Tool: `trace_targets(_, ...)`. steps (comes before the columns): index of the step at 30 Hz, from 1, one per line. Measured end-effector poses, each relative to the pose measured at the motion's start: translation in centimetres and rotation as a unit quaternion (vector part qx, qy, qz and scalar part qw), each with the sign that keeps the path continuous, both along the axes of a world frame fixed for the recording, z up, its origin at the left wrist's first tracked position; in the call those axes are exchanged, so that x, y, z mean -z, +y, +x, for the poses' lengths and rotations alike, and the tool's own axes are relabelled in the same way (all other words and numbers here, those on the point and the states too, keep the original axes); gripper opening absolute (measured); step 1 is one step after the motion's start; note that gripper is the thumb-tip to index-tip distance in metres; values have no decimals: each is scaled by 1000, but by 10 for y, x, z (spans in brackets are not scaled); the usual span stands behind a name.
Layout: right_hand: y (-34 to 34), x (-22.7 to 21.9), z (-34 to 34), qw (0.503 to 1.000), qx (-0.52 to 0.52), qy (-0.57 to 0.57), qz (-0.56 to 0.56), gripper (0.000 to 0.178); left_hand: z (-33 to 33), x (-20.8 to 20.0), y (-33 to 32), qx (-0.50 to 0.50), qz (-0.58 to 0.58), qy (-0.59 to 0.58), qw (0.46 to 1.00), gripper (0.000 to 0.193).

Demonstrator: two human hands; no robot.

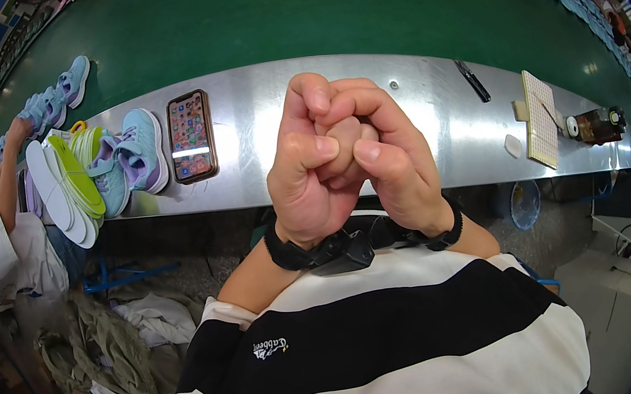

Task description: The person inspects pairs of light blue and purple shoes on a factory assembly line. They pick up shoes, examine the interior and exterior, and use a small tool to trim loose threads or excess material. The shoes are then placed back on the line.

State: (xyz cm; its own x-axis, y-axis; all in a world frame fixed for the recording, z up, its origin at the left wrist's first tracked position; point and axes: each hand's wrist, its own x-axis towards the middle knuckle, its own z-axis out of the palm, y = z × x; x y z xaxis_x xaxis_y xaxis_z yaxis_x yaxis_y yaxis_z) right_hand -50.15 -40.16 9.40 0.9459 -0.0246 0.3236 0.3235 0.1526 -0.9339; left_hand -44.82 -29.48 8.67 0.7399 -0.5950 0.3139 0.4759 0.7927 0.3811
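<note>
My left hand [300, 171] and my right hand [400, 154] are raised in front of my chest, pressed together over the near edge of the metal bench. The fingers of both are curled inward and overlap at the middle, with the two thumbs side by side. No object shows between them, and part of the inner fingers is hidden. Each wrist wears a black strap [291, 253]. Behind them on the bench, to the left, lies a phone [191, 137] with its screen lit. Beside it stands a pair of light blue sneakers [141, 150] with lilac lining.
White and green insoles [64, 184] are stacked at the bench's left end, near a co-worker's arm [5, 172]. On the right lie a black pen [473, 81], a notepad [539, 119] and a dark jar [600, 125]. A green conveyor belt [250, 21] carrying shoes runs beyond the metal bench [249, 182].
</note>
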Motion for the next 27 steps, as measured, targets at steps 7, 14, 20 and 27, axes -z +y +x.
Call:
trace_targets(7,1,0,0,1000,-1,-18,-18,38,-2,0,0,-18,9,-6,1000,22)
trace_targets(14,2,4,3,999,2,-50,-6,34,-5,-2,1,-30,23,-7,999,20)
trace_targets(20,1,3,4,998,4,-58,-17,32,-5,-2,0,-37,30,-19,999,20)
trace_targets(27,5,1,5,998,33,-61,4,28,-8,-3,3,-59,51,-33,996,21)
